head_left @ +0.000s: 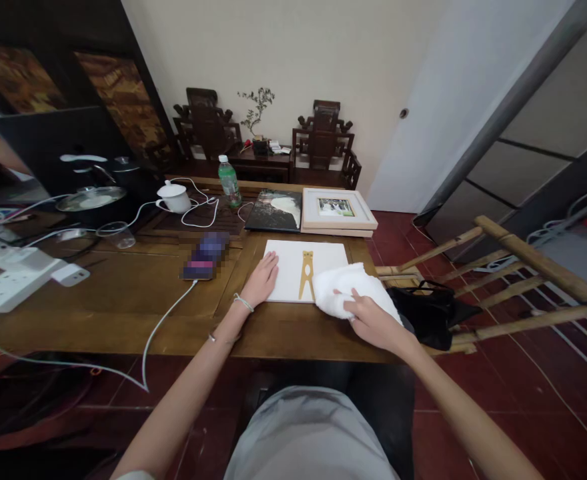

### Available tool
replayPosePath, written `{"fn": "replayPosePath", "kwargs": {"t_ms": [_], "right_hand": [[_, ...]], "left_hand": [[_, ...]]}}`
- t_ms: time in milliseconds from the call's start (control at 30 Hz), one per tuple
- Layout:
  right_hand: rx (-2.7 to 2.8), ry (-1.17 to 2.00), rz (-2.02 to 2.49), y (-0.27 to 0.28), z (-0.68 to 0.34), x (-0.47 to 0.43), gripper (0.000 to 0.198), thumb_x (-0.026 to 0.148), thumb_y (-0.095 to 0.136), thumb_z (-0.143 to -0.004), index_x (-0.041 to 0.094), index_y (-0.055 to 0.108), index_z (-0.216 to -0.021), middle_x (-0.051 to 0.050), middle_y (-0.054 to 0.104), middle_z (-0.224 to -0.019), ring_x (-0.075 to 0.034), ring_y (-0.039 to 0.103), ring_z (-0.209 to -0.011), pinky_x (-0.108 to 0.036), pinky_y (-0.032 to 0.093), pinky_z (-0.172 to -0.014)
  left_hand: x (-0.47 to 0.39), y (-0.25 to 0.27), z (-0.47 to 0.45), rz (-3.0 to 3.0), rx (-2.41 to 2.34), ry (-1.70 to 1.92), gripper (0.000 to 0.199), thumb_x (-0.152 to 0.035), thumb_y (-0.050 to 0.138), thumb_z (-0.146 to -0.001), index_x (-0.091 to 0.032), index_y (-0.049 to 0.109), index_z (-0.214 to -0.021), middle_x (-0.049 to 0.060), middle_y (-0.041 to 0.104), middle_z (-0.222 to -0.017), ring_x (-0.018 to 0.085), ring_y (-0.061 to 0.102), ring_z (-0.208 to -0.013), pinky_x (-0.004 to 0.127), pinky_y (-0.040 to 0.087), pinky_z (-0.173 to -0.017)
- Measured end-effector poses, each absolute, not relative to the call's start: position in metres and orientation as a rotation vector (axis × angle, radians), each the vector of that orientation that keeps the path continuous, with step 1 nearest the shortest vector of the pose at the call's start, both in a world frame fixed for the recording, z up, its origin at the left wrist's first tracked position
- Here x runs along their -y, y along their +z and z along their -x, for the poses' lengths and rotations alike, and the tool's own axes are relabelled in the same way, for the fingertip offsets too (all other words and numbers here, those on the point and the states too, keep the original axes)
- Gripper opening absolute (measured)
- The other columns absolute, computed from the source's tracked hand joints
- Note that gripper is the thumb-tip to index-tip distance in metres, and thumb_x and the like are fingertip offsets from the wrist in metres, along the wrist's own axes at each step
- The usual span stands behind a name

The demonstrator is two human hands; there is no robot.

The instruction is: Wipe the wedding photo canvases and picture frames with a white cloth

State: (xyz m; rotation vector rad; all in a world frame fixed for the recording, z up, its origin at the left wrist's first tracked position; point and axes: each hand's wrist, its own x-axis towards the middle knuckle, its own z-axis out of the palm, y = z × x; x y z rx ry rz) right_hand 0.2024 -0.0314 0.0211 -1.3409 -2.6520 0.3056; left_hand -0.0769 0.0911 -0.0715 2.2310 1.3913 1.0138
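A white board [283,272] with a tan, bear-headed figure [307,267] on it lies flat on the wooden table near the front edge. Spread over the board's left edge, my left hand [261,279] rests with its fingers stretched out. My right hand [368,320] grips a bunched white towel [343,283]. The towel covers the board's lower right part and reaches past the figure's right leg. Whether the tan figure is printed on the board or lies loose on it, I cannot tell.
Behind the board lie a dark picture panel [275,211] and a pale framed photo [338,205]. To the left are a charging phone [204,257], a green bottle [229,181], a lidded white cup [174,197], a plastic cup [116,235] and a power strip [11,283]. A bamboo chair [523,260] stands right.
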Motion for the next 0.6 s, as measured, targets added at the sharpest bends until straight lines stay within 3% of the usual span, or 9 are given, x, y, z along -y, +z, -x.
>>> {"fn": "replayPosePath", "kwargs": {"t_ms": [133, 233, 300, 500, 600], "right_hand": [[2.693, 0.405, 1.347, 0.035, -0.206, 0.025, 0.024, 0.002, 0.036, -0.068, 0.019, 0.053, -0.07, -0.006, 0.061, -0.072, -0.021, 0.057, -0.08, -0.031, 0.039, -0.083], [2.626, 0.385, 1.398, 0.033, -0.206, -0.01, 0.02, 0.005, 0.037, -0.066, 0.019, 0.051, -0.064, -0.005, 0.059, -0.066, -0.02, 0.055, -0.073, -0.027, 0.038, -0.071], [2.545, 0.309, 1.457, 0.026, -0.201, -0.039, 0.02, 0.006, 0.037, -0.066, 0.019, 0.052, -0.065, -0.005, 0.06, -0.066, -0.02, 0.056, -0.072, -0.028, 0.038, -0.072], [2.408, 0.203, 1.52, 0.007, -0.159, -0.099, 0.034, 0.004, 0.031, -0.074, 0.013, 0.057, -0.095, -0.015, 0.065, -0.102, -0.028, 0.056, -0.1, -0.042, 0.038, -0.09], [2.465, 0.2, 1.466, 0.001, -0.137, -0.092, 0.039, 0.002, 0.035, -0.074, 0.011, 0.057, -0.105, -0.018, 0.055, -0.127, -0.033, 0.038, -0.127, -0.057, 0.028, -0.1]], "left_hand": [[-0.092, -0.072, 0.077, -2.245, -1.393, 1.012, 0.051, -0.034, 0.03, -0.093, -0.004, 0.051, -0.128, 0.018, 0.043, -0.141, 0.025, 0.033, -0.136, 0.045, 0.024, -0.114], [-0.092, -0.072, 0.077, -2.24, -1.396, 1.016, 0.05, -0.033, 0.03, -0.093, -0.005, 0.052, -0.128, 0.017, 0.043, -0.141, 0.025, 0.033, -0.136, 0.044, 0.024, -0.114], [-0.092, -0.072, 0.077, -2.245, -1.396, 1.008, 0.051, -0.033, 0.03, -0.093, -0.004, 0.051, -0.128, 0.018, 0.043, -0.141, 0.025, 0.033, -0.136, 0.044, 0.024, -0.114], [-0.093, -0.073, 0.079, -2.237, -1.38, 1.026, 0.048, -0.032, 0.03, -0.093, -0.008, 0.051, -0.128, 0.015, 0.044, -0.142, 0.025, 0.033, -0.136, 0.047, 0.024, -0.114], [-0.093, -0.073, 0.08, -2.241, -1.374, 1.028, 0.048, -0.032, 0.031, -0.093, -0.008, 0.051, -0.128, 0.015, 0.044, -0.141, 0.025, 0.033, -0.136, 0.047, 0.024, -0.113]]}}
